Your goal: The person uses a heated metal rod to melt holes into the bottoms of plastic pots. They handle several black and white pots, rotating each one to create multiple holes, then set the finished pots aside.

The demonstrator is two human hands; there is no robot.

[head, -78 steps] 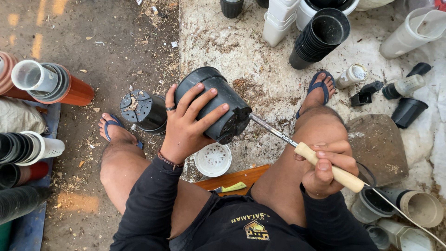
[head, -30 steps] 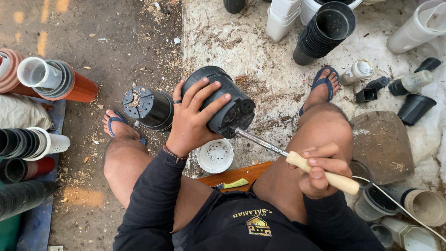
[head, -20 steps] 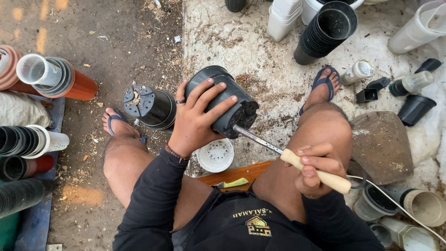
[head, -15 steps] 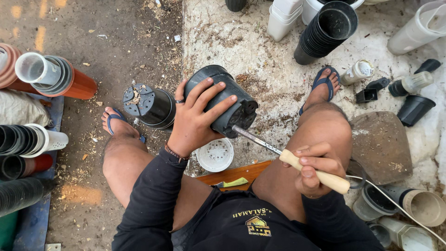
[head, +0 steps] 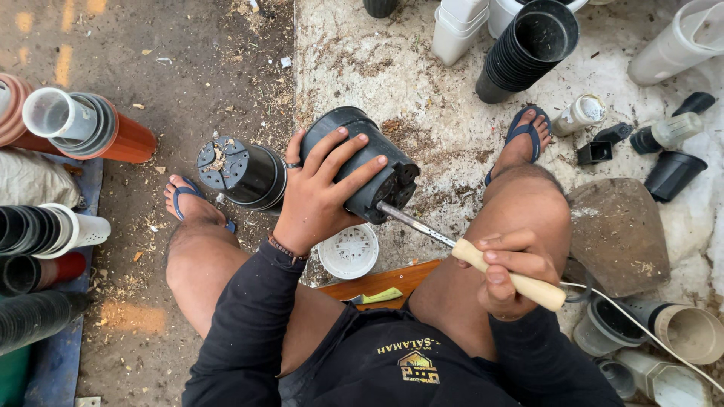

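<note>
My left hand (head: 320, 192) grips a black plastic plant pot (head: 381, 181) lying on its side, bottom turned toward my right. My right hand (head: 513, 271) holds the wooden handle of a corded soldering iron (head: 483, 260). Its metal tip touches the pot's base near the rim. A white cord runs from the handle to the lower right. I sit low with both knees apart, feet in blue sandals.
A stack of black pots (head: 241, 173) lies beside my left foot. A white perforated pot (head: 349, 251) sits between my legs. More stacks of black pots (head: 528, 49), white pots (head: 456, 30) and orange pots (head: 113, 136) lie around. A flat stone (head: 618, 234) sits at the right.
The pot has been turned slightly in my left hand, and the iron's tip stays pressed against its base. The view has shifted a little.
</note>
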